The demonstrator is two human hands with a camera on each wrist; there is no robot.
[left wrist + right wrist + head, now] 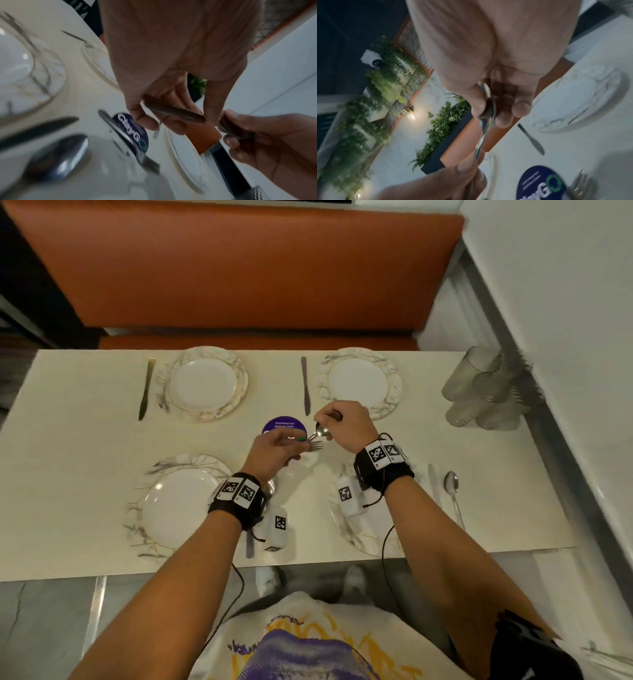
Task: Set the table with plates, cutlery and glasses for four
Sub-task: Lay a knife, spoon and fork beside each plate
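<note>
Cutlery is bunched mid-air over the surface (pixel 85 440) centre, which is the main risk. Head view: left hand (pixel 270 450) is curled round a fork (pixel 315 445), tines toward the right; right hand (pixel 342 422) is closed on handles with a spoon (pixel 322 433) bowl poking out, the two hands almost touching above the purple coaster (pixel 284 424). Four plates (pixel 205 383) are down, a knife (pixel 146 388) beside each far one, knife plus spoon right of the near right plate; glasses (pixel 486 392) sit clustered at the far right edge, not yet distributed. Likely failure: a piece slips during the hand-to-hand pass and hits a plate. Left wrist view: fingers (pixel 145 119) pinch a dark, blurred handle (pixel 175 111) that the right hand (pixel 274 142) also has hold of. Both gripping one piece means a tug could pull it loose; how many pieces are in the bundle I can't tell. Spoon and knife lie on the surface below, so a drop lands on them. Right wrist view: right hand (pixel 496 101) wraps a thin metal stem (pixel 485 135) hanging down to the left thumb (pixel 467 166). Grip is high on the stem, so the free end can swing. Later risk, my guess: a sleeveless forearm reaching for the far settings clips the glasses.
</note>
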